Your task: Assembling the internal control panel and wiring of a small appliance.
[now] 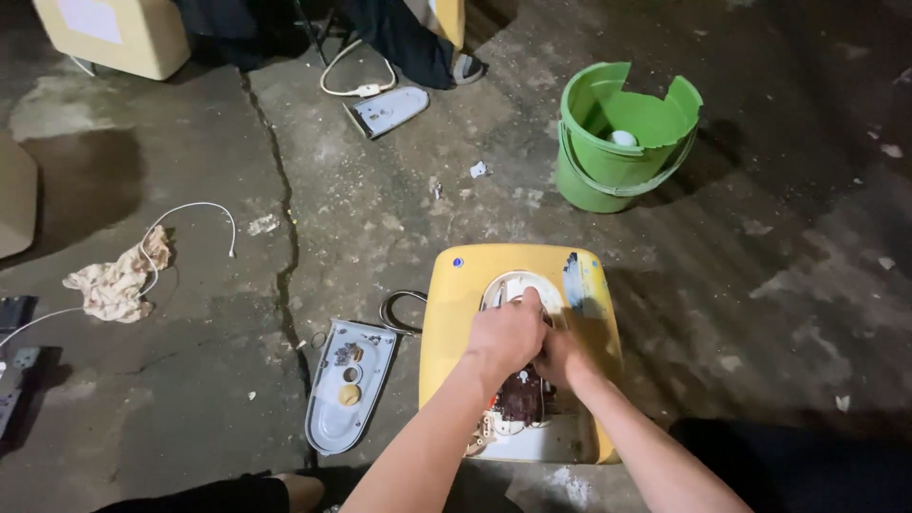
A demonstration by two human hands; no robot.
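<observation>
Where both hands (pixel 532 344) press: yellow casing (pixel 456 323).

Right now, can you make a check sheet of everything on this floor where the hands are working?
Surface: cracked, stained concrete floor.
Job's things: yellow stool bearing an opened iron body.
Clutter: grey iron soleplate left of the stool; second soleplate; crumpled rag; broken green bucket; small debris.
Hands: left hand and right hand both on the iron body; grip hidden.
Cables: white cord by the rag; white cord near the far soleplate.
Surroundings: beige box.
</observation>
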